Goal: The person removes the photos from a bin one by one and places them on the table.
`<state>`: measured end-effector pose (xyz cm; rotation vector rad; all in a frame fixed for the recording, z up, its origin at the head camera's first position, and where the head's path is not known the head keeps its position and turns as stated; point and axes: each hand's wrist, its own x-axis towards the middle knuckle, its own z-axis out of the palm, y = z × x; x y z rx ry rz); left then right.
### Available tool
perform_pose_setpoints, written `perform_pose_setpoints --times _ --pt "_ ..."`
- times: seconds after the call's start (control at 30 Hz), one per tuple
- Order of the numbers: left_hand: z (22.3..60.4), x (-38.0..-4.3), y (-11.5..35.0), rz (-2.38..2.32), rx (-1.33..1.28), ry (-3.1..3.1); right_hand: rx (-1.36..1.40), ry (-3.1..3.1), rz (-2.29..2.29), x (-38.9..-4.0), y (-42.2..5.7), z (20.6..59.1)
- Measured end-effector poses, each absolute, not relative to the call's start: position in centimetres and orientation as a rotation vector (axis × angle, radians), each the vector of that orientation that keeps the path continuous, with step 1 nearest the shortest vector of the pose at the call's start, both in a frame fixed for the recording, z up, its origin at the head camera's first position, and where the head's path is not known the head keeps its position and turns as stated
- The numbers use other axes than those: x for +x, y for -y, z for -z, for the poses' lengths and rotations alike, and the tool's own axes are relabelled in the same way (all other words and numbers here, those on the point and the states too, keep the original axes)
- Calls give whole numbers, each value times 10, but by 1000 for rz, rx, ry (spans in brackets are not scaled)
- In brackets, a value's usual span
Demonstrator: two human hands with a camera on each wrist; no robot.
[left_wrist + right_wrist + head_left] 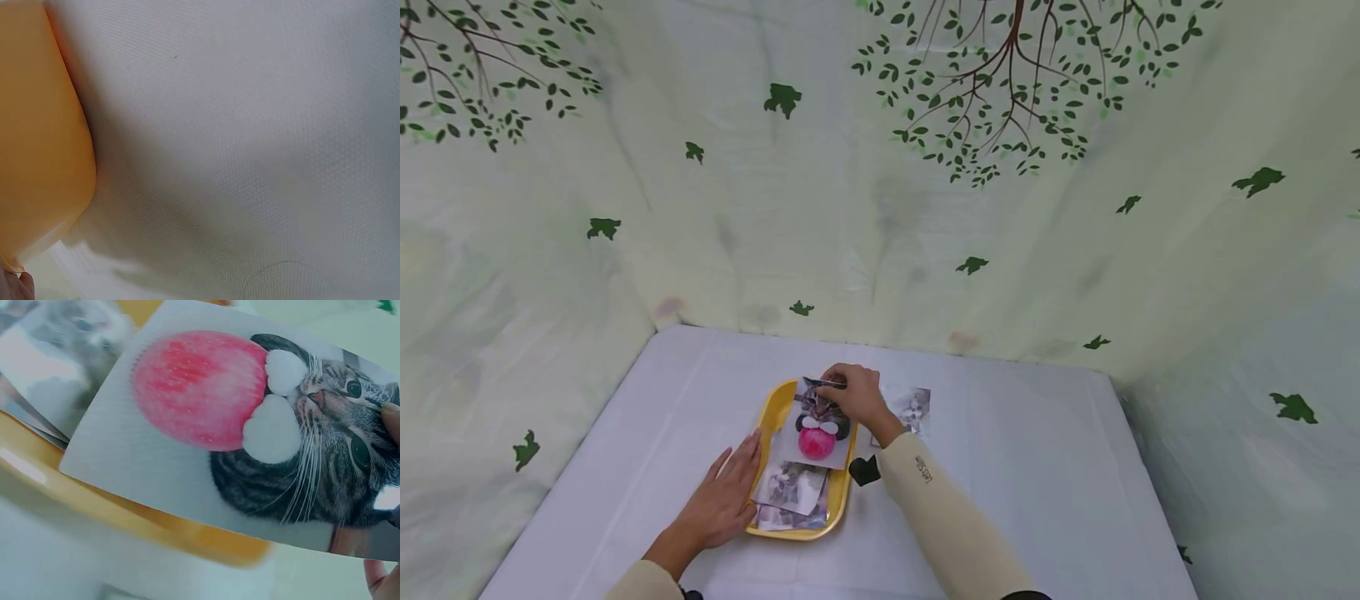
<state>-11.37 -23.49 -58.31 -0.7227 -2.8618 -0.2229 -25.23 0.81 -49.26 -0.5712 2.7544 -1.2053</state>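
Note:
My right hand (857, 396) pinches the far edge of a photo card (817, 443) above the tray. A tabby cat with a pink ball fills this card (200, 394) in the right wrist view, where a thumb lies on its face. Below it sits a yellow tray (841, 500) holding several other photo cards (792, 485), overlapping at its near end. My left hand (722, 496) rests along the tray's left side with its fingers extended, touching the rim. The left wrist view has the tray's outer wall (44, 137) and a sliver of fingertips at the corner.
Another photo card (916, 408) lies on the white tabletop (1015, 467) to the right of the tray, partly behind my right wrist. A pale curtain (880, 217) printed with leaves and branches surrounds the table's back and sides.

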Motion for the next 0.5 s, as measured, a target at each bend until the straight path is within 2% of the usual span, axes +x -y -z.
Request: perform_pose_setpoints --times 0.33,0.5 --pt "586 -115 235 184 -745 2816 -440 -2679 1519 -271 -66 442" --pt "583 -114 234 202 -711 2915 -404 -2696 1560 -280 -104 431"
